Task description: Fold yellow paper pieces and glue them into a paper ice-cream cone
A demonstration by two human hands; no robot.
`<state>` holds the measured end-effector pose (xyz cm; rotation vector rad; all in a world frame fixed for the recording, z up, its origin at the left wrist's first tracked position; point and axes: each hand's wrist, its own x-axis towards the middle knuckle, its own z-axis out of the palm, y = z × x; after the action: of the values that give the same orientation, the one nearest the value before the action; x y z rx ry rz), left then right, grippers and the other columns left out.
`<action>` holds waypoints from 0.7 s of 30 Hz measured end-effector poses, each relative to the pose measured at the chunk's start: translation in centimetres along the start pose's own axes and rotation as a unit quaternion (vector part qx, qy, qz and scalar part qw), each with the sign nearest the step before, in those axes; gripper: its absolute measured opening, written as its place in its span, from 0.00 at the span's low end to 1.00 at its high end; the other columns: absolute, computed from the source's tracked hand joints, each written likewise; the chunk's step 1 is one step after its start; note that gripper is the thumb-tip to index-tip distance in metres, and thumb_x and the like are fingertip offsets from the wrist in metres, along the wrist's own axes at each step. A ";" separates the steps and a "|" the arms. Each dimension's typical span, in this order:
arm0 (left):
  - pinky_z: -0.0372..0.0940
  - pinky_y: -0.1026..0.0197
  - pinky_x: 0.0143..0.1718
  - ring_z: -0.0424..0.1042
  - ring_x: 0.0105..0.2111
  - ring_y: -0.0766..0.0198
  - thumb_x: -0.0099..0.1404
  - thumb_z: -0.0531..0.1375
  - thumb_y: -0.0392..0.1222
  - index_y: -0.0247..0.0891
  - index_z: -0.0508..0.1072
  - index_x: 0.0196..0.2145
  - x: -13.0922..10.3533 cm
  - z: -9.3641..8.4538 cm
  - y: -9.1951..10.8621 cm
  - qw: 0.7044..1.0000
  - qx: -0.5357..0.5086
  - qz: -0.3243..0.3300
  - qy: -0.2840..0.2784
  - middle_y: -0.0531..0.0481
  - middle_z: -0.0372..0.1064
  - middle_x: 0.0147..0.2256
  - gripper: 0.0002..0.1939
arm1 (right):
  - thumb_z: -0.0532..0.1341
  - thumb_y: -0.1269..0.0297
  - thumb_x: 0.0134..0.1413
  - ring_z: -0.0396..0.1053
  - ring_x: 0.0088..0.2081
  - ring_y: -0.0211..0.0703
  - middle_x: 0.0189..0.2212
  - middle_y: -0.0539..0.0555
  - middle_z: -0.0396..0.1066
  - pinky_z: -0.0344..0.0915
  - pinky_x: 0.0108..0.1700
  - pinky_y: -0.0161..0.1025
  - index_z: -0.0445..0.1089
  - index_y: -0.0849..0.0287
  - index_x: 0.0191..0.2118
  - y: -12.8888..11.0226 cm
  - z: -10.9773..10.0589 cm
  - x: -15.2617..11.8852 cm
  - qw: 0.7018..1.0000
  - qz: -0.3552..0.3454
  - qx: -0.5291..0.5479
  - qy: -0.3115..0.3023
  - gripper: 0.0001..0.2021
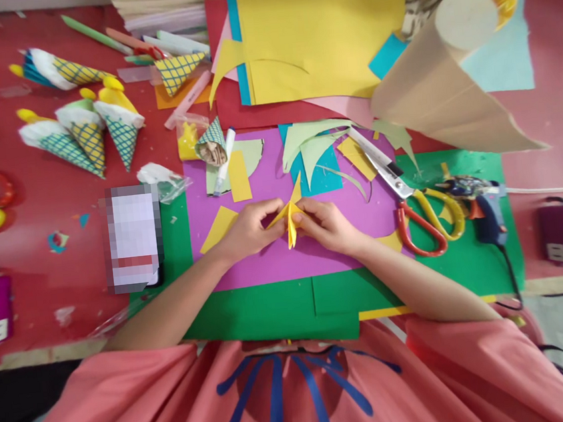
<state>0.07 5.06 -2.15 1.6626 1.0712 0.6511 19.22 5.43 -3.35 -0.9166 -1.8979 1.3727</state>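
A small folded yellow paper piece, pointed at several ends, is pinched between both hands over a purple sheet. My left hand has thumb and fingers closed on its left side. My right hand grips its right side, the thumb near the middle fold. Just beyond the fingers lie a blue sheet and pale green paper scraps. Scissors with one red and one yellow handle rest open to the right of my right hand. A yellow paper piece lies left of my left hand.
A glue gun with its cord sits at right. Large yellow sheets and a brown paper cone stand farther back. Several decorated small cones lie at left, above a phone. A small patterned cone is beside a marker.
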 end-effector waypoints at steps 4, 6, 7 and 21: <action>0.51 0.67 0.23 0.55 0.22 0.72 0.64 0.58 0.50 0.38 0.59 0.23 0.0 0.3 0.1 0.999 0.005 -0.001 0.034 0.58 0.54 0.21 0.18 | 0.53 0.61 0.62 0.58 0.25 0.32 0.25 0.48 0.61 0.56 0.29 0.32 0.62 0.60 0.31 0.0 -0.1 0.1 1.000 0.003 -0.007 0.015 0.10; 0.51 0.67 0.23 0.55 0.21 0.72 0.64 0.58 0.51 0.38 0.59 0.23 0.0 0.4 -0.1 0.999 0.008 0.011 0.052 0.58 0.54 0.20 0.19 | 0.55 0.62 0.59 0.58 0.25 0.32 0.26 0.48 0.62 0.56 0.29 0.32 0.63 0.61 0.34 0.0 -0.2 0.1 1.000 0.010 -0.002 0.019 0.08; 0.51 0.67 0.23 0.55 0.21 0.72 0.64 0.58 0.51 0.38 0.59 0.23 0.1 0.4 -0.2 0.998 0.010 0.016 0.054 0.58 0.55 0.21 0.18 | 0.56 0.62 0.58 0.58 0.26 0.32 0.26 0.48 0.62 0.57 0.29 0.32 0.63 0.61 0.34 0.1 -0.2 0.1 1.000 0.015 0.001 0.021 0.07; 0.55 0.67 0.24 0.59 0.23 0.71 0.59 0.60 0.40 0.38 0.64 0.29 0.1 0.5 -0.5 0.996 0.060 0.016 0.065 0.58 0.59 0.23 0.07 | 0.56 0.63 0.58 0.57 0.25 0.32 0.26 0.48 0.63 0.55 0.29 0.33 0.62 0.60 0.37 0.2 0.0 0.0 0.998 0.059 -0.020 0.023 0.06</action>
<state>0.37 4.94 -2.77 1.7644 1.1980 0.7356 19.25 5.52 -3.55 -1.0862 -1.8688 1.3727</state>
